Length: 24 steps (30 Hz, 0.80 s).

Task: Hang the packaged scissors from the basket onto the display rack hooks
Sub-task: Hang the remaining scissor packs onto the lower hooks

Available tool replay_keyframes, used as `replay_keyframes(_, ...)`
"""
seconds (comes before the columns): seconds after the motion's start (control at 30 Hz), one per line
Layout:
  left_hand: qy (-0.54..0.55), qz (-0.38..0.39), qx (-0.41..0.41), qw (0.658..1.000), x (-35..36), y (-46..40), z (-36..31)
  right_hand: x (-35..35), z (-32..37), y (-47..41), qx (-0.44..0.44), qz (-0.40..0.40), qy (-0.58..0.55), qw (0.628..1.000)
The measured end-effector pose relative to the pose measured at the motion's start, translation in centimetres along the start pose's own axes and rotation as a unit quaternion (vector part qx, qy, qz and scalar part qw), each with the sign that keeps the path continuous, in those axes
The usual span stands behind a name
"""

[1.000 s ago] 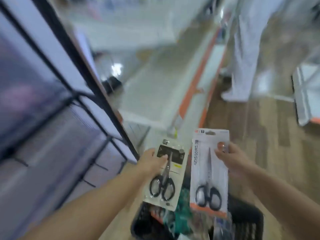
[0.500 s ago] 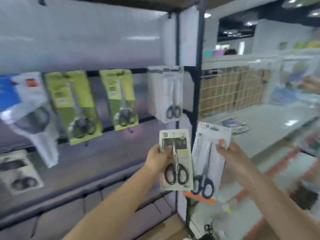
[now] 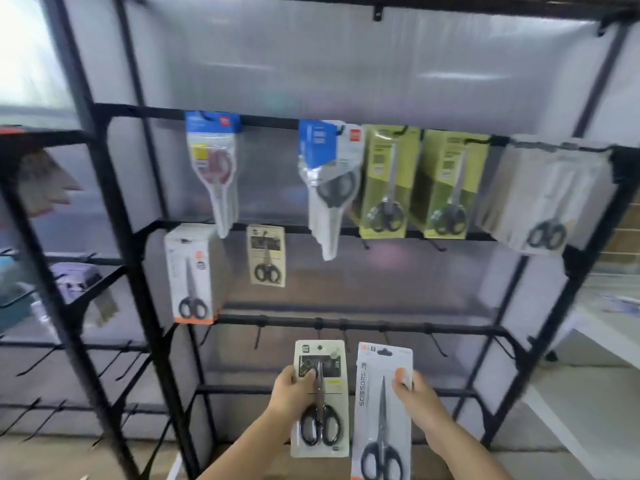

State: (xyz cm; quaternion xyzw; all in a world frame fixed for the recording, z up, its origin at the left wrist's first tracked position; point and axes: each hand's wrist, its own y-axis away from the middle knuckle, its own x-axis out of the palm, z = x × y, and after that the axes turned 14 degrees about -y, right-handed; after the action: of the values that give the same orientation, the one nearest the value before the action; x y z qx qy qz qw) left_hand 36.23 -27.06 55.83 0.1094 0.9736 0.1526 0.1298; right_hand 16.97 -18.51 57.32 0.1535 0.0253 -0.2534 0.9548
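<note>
Two scissor packs held low centre, facing the rack (image 3: 346,226).

Our left hand (image 3: 292,393) pinches the cream pack (image 3: 320,398), thumb across its front; our right hand (image 3: 415,398) pinches the grey pack (image 3: 382,414) at its edge. We judge both light, stiff cards with slick plastic fronts; best held near the top hole when meeting a hook (image 3: 258,337).

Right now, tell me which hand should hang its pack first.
Probably left. The left hand grips the small cream-carded scissors pack, almost directly below its matching hung cream pack. The right hand's match hangs far left.
</note>
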Motion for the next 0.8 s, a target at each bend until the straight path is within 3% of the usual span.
replay_keyframes(0.5,0.047,-0.15,0.07,0.985,-26.3,-4.2,-5.8,23.6,14.1,-3.6,-0.118,0.122,0.016,0.985)
replay_keyframes(0.8,0.075,-0.138,0.048,0.986,-31.2,-5.5,-3.4,32.7,15.8,-5.0,-0.128,0.143,0.031,0.981)
